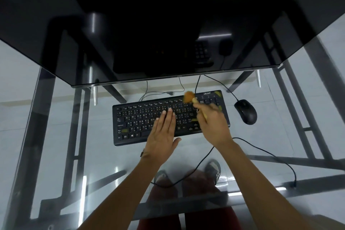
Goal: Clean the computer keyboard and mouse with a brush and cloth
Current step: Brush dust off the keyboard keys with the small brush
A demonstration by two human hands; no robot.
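Note:
A black keyboard lies flat on the glass desk, with yellowish smudges on some keys. My left hand rests flat on its middle keys, fingers straight and together. My right hand grips a brush whose orange-brown bristles, blurred by motion, touch the top key row right of centre. To the right of the keyboard sits a black wired mouse, apart from both hands. No cloth is in view.
A dark glass shelf overhangs the back of the desk just above the keyboard. Cables trail from the mouse and keyboard across the glass. Through the glass I see the metal desk frame, my legs and sandalled feet.

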